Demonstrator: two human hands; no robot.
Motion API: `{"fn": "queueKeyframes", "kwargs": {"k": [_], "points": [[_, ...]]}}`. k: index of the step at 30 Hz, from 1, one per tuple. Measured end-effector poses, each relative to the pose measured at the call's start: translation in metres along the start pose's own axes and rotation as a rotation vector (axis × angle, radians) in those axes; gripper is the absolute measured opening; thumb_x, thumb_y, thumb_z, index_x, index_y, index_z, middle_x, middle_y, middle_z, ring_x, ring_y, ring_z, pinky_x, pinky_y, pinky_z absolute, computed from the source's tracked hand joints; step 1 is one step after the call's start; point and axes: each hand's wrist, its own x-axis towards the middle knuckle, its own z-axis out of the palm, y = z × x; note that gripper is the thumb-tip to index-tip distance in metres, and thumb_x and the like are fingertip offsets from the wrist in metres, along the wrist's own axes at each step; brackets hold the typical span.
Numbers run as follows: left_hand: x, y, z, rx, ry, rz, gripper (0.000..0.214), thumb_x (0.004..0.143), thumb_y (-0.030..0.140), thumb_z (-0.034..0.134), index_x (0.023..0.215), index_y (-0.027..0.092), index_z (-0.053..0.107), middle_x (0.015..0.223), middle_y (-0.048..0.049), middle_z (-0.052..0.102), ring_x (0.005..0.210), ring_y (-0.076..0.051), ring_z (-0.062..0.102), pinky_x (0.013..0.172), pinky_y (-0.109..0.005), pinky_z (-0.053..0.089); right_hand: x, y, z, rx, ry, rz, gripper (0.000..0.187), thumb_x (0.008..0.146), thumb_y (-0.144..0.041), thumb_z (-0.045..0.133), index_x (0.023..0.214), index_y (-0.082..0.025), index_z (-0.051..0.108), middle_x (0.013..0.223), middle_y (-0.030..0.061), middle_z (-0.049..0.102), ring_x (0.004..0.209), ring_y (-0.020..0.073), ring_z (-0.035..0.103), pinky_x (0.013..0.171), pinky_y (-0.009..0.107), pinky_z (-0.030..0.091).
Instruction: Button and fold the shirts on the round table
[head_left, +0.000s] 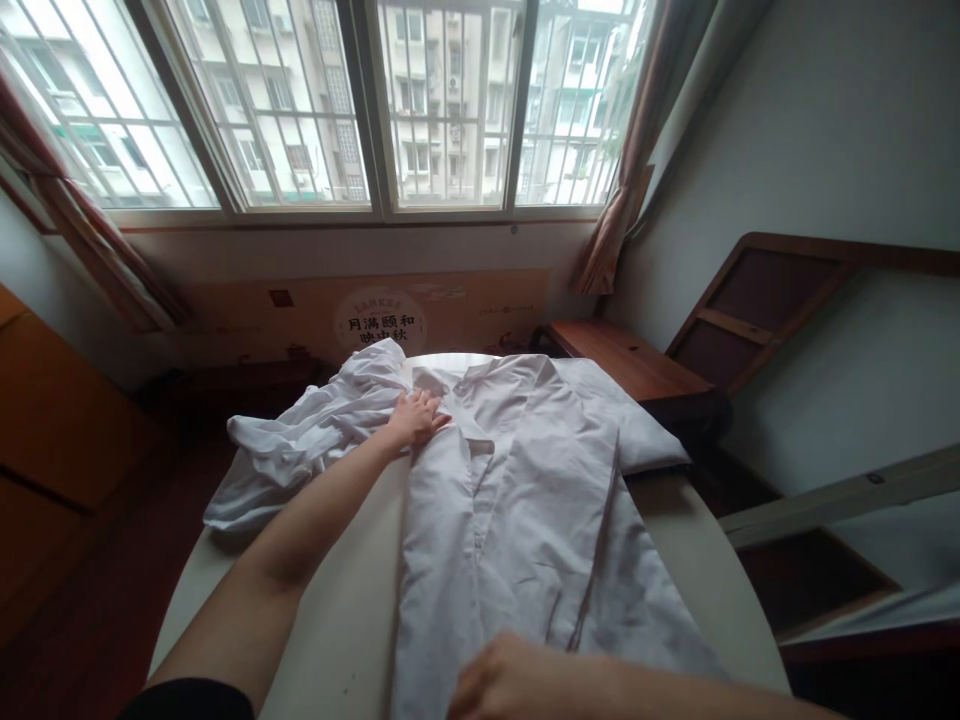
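Note:
A white shirt (525, 500) with a collar and a front placket lies lengthwise on the round, pale table (341, 600). Its left side is folded in, and a sleeve runs down its right part. My left hand (418, 417) rests flat by the collar, fingers spread on the cloth. At the bottom edge of the view, my right hand (502, 680) has curled fingers on the lower part of the shirt. The picture cuts off its fingertips and the shirt's lower end.
Crumpled white cloth (300, 440) lies at the table's left. More folded white cloth (637, 420) sits under the shirt's far right side. Behind are a wooden bench (630, 355), a printed cardboard panel (450, 310) and a barred window (450, 110).

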Motion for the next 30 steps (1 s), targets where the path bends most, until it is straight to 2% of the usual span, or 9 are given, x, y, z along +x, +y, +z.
{"fn": "queueKeyframes", "kwargs": {"k": [2,4,5,8,11,16,20,24,30], "points": [[-0.001,0.006,0.007,-0.017,0.03,-0.029,0.069,0.091,0.062,0.021,0.142,0.018,0.039,0.151,-0.0146,0.032,0.142,-0.033,0.02,0.111,-0.055,0.015,0.021,0.038,-0.063,-0.123,0.214,0.169,0.024,0.085,-0.03,0.061,0.107,-0.021,0.065,0.095,0.004,0.07,0.085,0.0148,0.065,0.079,0.023,0.049],[-0.003,0.01,0.016,-0.016,0.058,-0.036,0.072,0.09,0.063,0.022,0.142,0.017,0.038,0.152,-0.0147,0.031,0.142,-0.033,0.018,0.112,-0.055,0.012,0.045,0.094,-0.118,-0.351,0.424,0.389,0.028,0.085,-0.015,0.055,0.112,-0.016,0.063,0.112,0.0102,0.066,0.103,0.0195,0.06,0.091,0.031,0.046],[-0.004,0.011,0.019,-0.011,0.074,-0.039,0.073,0.09,0.064,0.023,0.143,0.016,0.038,0.152,-0.0149,0.03,0.143,-0.032,0.017,0.113,-0.054,0.011,0.057,0.125,-0.138,-0.448,0.462,0.469,0.035,0.083,-0.008,0.051,0.116,-0.014,0.062,0.117,0.0118,0.064,0.109,0.0202,0.057,0.095,0.032,0.044],[-0.005,0.011,0.028,-0.005,0.122,-0.062,0.079,0.087,0.067,0.026,0.143,0.013,0.036,0.151,-0.0172,0.03,0.142,-0.033,0.019,0.114,-0.052,0.01,0.082,0.21,-0.17,-0.667,0.351,0.601,0.043,0.082,0.0,0.044,0.122,-0.01,0.058,0.123,0.0146,0.061,0.12,0.0212,0.05,0.103,0.035,0.036],[-0.003,0.008,0.033,-0.018,0.144,-0.066,0.082,0.086,0.068,0.026,0.144,0.011,0.034,0.151,-0.0188,0.03,0.142,-0.033,0.02,0.114,-0.05,0.011,0.088,0.259,-0.174,-0.759,0.152,0.607,0.033,0.084,-0.002,0.043,0.108,-0.005,0.065,0.111,0.0174,0.065,0.12,0.0241,0.049,0.109,0.039,0.027],[-0.003,0.005,0.037,-0.058,0.163,-0.034,0.086,0.085,0.07,0.025,0.145,0.008,0.031,0.15,-0.0197,0.03,0.141,-0.032,0.023,0.115,-0.045,0.011,0.086,0.281,-0.169,-0.667,0.158,0.626,0.027,0.087,-0.008,0.045,0.096,-0.007,0.07,0.106,0.0174,0.068,0.116,0.0244,0.05,0.11,0.039,0.021],[-0.006,0.004,0.034,-0.094,0.186,-0.006,0.084,0.086,0.069,0.025,0.144,0.009,0.033,0.147,-0.0186,0.037,0.136,-0.032,0.031,0.113,-0.044,0.017,0.095,0.29,-0.171,-0.51,0.362,0.876,0.024,0.087,-0.017,0.05,0.096,-0.009,0.07,0.106,0.0165,0.069,0.111,0.0253,0.054,0.104,0.036,0.029],[0.002,0.002,0.025,-0.114,0.209,-0.03,0.086,0.084,0.07,0.028,0.147,0.012,0.026,0.15,-0.0158,0.032,0.13,-0.033,0.038,0.107,-0.045,0.026,0.108,0.302,-0.18,-0.504,0.545,1.091,0.045,0.098,-0.026,0.024,0.114,-0.009,0.062,0.111,0.0188,0.066,0.102,0.0257,0.06,0.088,0.036,0.041],[0.036,-0.004,0.018,-0.03,0.076,-0.038,0.086,0.084,0.069,0.026,0.145,0.008,0.031,0.153,-0.0188,0.024,0.141,-0.038,0.015,0.111,-0.057,0.009,0.115,0.298,-0.177,-0.436,0.588,1.022,0.043,0.099,-0.033,0.028,0.118,-0.016,0.062,0.118,0.0097,0.066,0.106,0.0203,0.06,0.087,0.027,0.042]]}}
